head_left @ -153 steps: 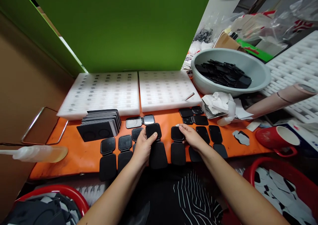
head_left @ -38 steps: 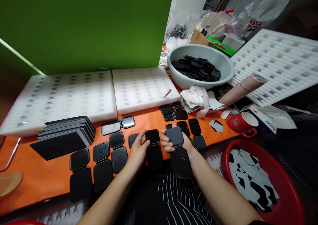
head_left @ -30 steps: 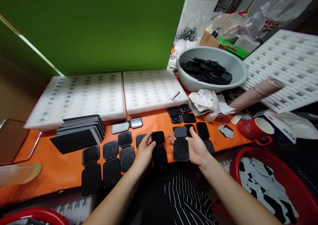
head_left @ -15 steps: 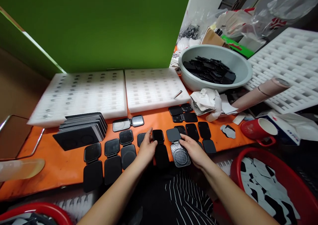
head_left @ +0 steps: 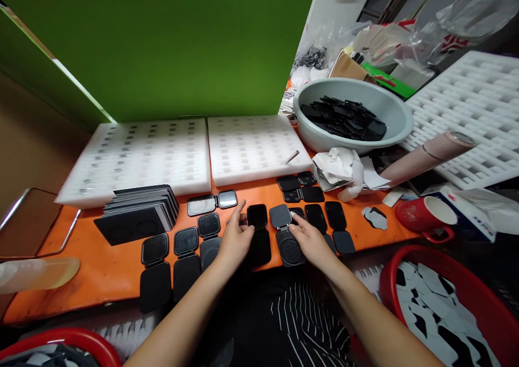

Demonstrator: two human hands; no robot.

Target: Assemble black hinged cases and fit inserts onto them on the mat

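My left hand point(head_left: 237, 238) grips the left edge of a black hinged two-panel case point(head_left: 259, 245), its thumb near the hinge and its index finger raised. My right hand point(head_left: 308, 238) holds another hinged case point(head_left: 279, 215) by its right edge, thumb by the hinge. That one has a plain grey upper panel and a lower panel with a grid and ring pattern. Both lie unfolded side by side at the table's front edge. More unfolded cases surround them, among them a black one point(head_left: 155, 286) on the left and one point(head_left: 334, 215) on the right.
White foam trays point(head_left: 251, 151) stand behind, with a row of upright dark panels point(head_left: 132, 224) at the left. A grey basin point(head_left: 399, 132) of black parts, crumpled paper point(head_left: 340, 164) and a red mug point(head_left: 413, 215) are rightward. Red tubs point(head_left: 478, 286) flank the front.
Both held cases have shifted slightly away from me over the table. The patterned panel in my right hand now looks darker, with less glare. The camera view has shifted a little.
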